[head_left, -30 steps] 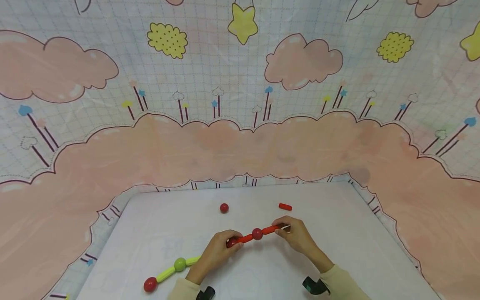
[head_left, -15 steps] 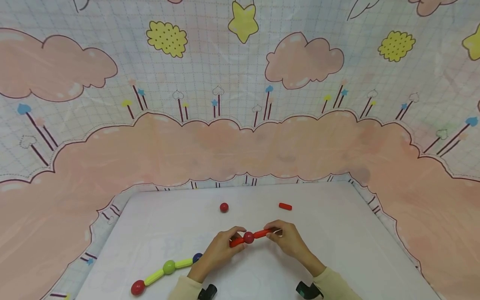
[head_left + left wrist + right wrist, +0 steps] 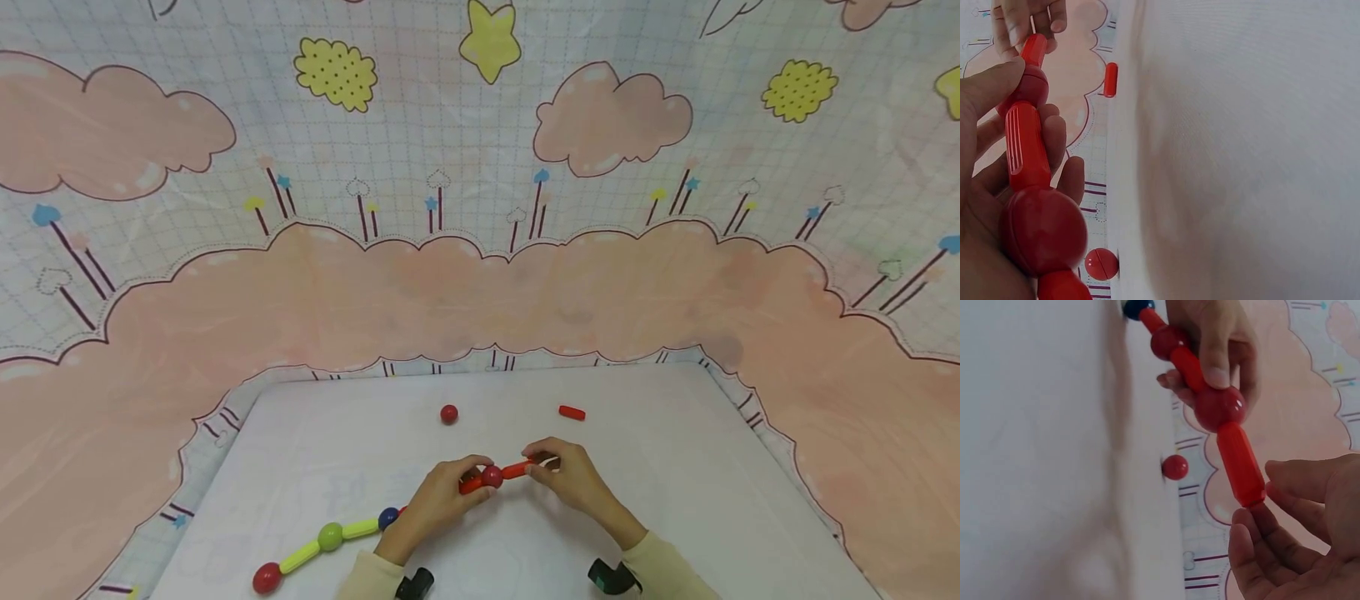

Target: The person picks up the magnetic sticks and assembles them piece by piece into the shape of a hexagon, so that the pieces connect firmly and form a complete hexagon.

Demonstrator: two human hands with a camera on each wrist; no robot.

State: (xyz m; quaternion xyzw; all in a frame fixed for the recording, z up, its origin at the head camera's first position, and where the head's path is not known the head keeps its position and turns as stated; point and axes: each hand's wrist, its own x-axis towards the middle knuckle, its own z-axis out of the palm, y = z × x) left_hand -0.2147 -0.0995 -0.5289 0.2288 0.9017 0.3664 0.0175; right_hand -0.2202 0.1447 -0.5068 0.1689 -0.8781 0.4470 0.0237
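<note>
A toy chain of balls and rods (image 3: pixel 330 537) runs from a red ball at lower left, through green pieces and a blue ball, to a red stretch on the right. My left hand (image 3: pixel 446 492) holds that red stretch. Its thumb presses a red ball (image 3: pixel 1034 90), and its fingers curl beneath a ridged red rod (image 3: pixel 1025 147). At the free end, a red rod (image 3: pixel 1240 464) reaches the loosely bent fingertips of my right hand (image 3: pixel 1300 531). The right thumb stands a little apart from the rod. In the head view my left hand hides part of the chain.
On the white tabletop (image 3: pixel 675 467), a loose red ball (image 3: pixel 448 414) and a short red rod (image 3: pixel 572 412) lie beyond my hands. A printed cloth (image 3: pixel 480 300) hangs behind the table. Dark wrist cameras (image 3: pixel 611 577) sit by both sleeves.
The chain has slid left and its red ball end now sits lower left. My right hand has moved left with the free end. My left hand has stayed nearly in place.
</note>
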